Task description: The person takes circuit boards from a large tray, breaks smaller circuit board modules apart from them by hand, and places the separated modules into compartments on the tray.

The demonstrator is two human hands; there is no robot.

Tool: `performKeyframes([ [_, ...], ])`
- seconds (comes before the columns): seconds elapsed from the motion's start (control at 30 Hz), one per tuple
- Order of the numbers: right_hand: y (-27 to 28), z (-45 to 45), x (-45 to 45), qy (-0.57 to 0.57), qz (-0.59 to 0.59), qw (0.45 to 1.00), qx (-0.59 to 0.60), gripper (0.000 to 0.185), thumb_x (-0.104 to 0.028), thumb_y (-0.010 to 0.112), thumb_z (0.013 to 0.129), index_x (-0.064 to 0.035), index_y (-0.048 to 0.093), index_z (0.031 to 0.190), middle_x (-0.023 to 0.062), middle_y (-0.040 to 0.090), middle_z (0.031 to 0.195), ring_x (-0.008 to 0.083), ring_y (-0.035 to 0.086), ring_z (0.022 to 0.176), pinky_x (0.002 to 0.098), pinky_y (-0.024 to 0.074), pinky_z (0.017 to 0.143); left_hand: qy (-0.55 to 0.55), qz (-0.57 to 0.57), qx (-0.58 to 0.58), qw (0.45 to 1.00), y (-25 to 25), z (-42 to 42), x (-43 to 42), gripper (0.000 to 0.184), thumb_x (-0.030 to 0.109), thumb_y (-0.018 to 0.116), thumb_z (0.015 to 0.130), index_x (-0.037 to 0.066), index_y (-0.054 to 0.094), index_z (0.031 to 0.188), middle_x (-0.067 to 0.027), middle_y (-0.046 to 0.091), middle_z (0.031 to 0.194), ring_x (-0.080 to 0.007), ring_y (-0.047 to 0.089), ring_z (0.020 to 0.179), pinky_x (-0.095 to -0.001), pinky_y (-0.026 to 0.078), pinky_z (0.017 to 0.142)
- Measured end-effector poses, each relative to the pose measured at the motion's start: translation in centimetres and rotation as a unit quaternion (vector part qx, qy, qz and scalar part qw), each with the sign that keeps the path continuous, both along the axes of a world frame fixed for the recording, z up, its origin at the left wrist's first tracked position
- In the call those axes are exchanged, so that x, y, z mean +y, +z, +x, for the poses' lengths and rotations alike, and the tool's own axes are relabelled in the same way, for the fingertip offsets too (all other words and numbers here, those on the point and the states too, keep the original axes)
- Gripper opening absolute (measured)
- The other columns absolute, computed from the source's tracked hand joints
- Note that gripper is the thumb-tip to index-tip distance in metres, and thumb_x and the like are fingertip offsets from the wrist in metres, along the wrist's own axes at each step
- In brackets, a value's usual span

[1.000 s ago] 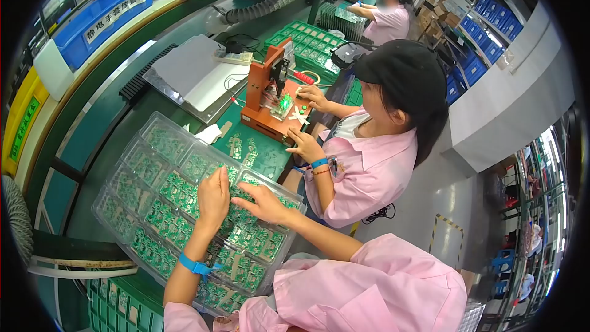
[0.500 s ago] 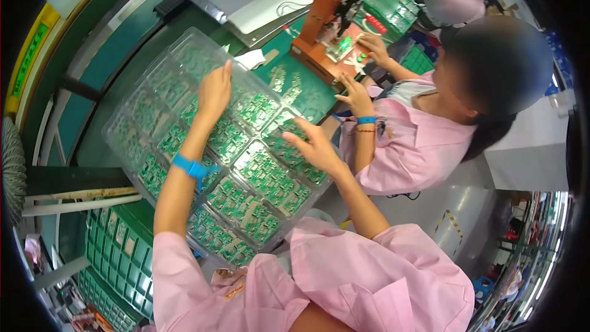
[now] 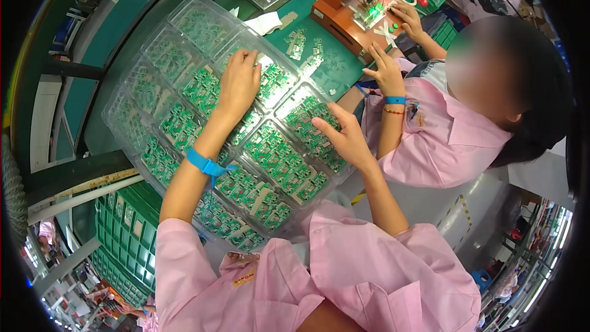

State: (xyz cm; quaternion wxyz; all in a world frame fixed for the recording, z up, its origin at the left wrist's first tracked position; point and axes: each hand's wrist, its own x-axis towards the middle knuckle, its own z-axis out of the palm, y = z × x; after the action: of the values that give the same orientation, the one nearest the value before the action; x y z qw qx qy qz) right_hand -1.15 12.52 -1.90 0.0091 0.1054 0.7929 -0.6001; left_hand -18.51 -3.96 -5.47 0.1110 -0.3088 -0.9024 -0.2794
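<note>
A clear plastic tray (image 3: 284, 103) lies tilted in front of me, its compartments filled with green circuit boards (image 3: 276, 157). Over the upper middle of the tray is my left hand (image 3: 241, 84), fingers slightly bent and a little apart, touching or just above the boards there; a blue wrist strap (image 3: 206, 163) circles that wrist. My right hand (image 3: 347, 138) rests at the tray's right side, thumb and index finger apart over the boards of a right-hand compartment. Nothing shows in either hand, though the undersides of the fingers are hidden.
On the right a co-worker in a pink shirt (image 3: 430, 147) has both hands at an orange press-like fixture (image 3: 344, 18) with a lit green board. Loose boards (image 3: 297, 44) lie on the green mat (image 3: 335, 67). Green crates (image 3: 126, 233) stand lower left.
My left hand has moved right across the tray, its fingers now bent down toward the boards. My right hand stays by the tray's right side. The camera view has shifted.
</note>
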Motion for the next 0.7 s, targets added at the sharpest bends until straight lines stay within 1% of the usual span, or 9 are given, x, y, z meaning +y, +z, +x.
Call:
performKeyframes([
  [0.07, -0.1, -0.2, -0.1, 0.010, 0.008, 1.000, -0.013, 0.016, -0.011, 0.055, 0.081, 0.0008, 0.052, 0.092, 0.0021, 0.055, 0.080, 0.0081, 0.044, 0.067, 0.0194, 0.0363, 0.062, -0.009, -0.013, 0.048, 0.999, 0.2, 0.5, -0.4, 0.020, 0.010, 0.054, 0.077, 0.001, 0.057, 0.094, -0.0102, 0.056, 0.087, -0.0277, 0.054, 0.076, -0.0366, 0.044, 0.070],
  [0.1, -0.2, -0.3, -0.2, 0.010, 0.006, 1.000, -0.014, 0.016, -0.011, 0.055, 0.081, 0.0008, 0.052, 0.092, 0.0021, 0.055, 0.080, 0.0081, 0.044, 0.067, 0.0194, 0.0363, 0.062, -0.009, -0.015, 0.047, 0.999, 0.3, 0.5, -0.5, 0.020, 0.010, 0.054, 0.077, 0.001, 0.057, 0.094, -0.0102, 0.056, 0.087, -0.0277, 0.054, 0.076, -0.0366, 0.044, 0.070],
  [0.23, -0.6, -0.6, -0.5, -0.015, -0.017, 0.999, 0.025, 0.015, -0.012, 0.056, 0.081, 0.0000, 0.052, 0.089, 0.0007, 0.052, 0.075, 0.0077, 0.042, 0.063, 0.0189, 0.0347, 0.059, -0.013, -0.035, -0.017, 0.999, 0.7, 0.9, -0.8, 0.020, 0.009, 0.054, 0.076, 0.003, 0.057, 0.095, -0.0073, 0.054, 0.089, -0.0239, 0.052, 0.079, -0.0333, 0.042, 0.072],
  [0.27, -0.6, -0.7, -0.5, -0.014, -0.017, 0.999, 0.023, 0.015, -0.012, 0.056, 0.081, 0.0000, 0.052, 0.089, 0.0007, 0.052, 0.075, 0.0077, 0.042, 0.063, 0.0189, 0.0347, 0.059, -0.012, -0.035, -0.020, 0.999, 0.7, 0.9, -0.8, 0.020, 0.009, 0.054, 0.076, 0.003, 0.057, 0.095, -0.0073, 0.054, 0.089, -0.0239, 0.052, 0.079, -0.0333, 0.042, 0.072],
  [0.4, 0.0, -1.1, -0.7, -0.046, 0.002, 0.998, 0.033, 0.024, -0.019, 0.060, 0.079, 0.0012, 0.047, 0.080, 0.0031, 0.048, 0.061, 0.0116, 0.038, 0.052, 0.0232, 0.0327, 0.048, -0.025, -0.027, -0.009, 0.999, 0.9, 0.7, -1.0, 0.020, 0.009, 0.053, 0.076, 0.004, 0.057, 0.096, -0.0070, 0.054, 0.089, -0.0245, 0.053, 0.078, -0.0335, 0.041, 0.071],
  [0.6, -0.3, -1.8, -0.8, -0.083, -0.009, 0.996, -0.013, 0.025, -0.018, 0.063, 0.076, 0.0000, 0.046, 0.078, 0.0017, 0.046, 0.057, 0.0113, 0.036, 0.049, 0.0238, 0.0323, 0.046, 0.028, -0.044, 0.035, 0.998, 0.8, 1.1, -0.6, 0.018, 0.011, 0.054, 0.077, 0.005, 0.058, 0.094, -0.0075, 0.056, 0.087, -0.0248, 0.053, 0.077, -0.0336, 0.041, 0.071],
  [0.7, 0.5, -2.2, -1.0, -0.047, 0.113, 0.992, 0.019, 0.021, -0.017, 0.064, 0.075, -0.0007, 0.052, 0.079, -0.0008, 0.049, 0.058, 0.0087, 0.039, 0.047, 0.0240, 0.0334, 0.045, -0.045, 0.080, 0.003, 0.996, 3.9, 2.2, 0.3, 0.016, 0.013, 0.053, 0.079, 0.005, 0.059, 0.091, -0.0089, 0.057, 0.087, -0.0251, 0.054, 0.075, -0.0342, 0.041, 0.069],
])
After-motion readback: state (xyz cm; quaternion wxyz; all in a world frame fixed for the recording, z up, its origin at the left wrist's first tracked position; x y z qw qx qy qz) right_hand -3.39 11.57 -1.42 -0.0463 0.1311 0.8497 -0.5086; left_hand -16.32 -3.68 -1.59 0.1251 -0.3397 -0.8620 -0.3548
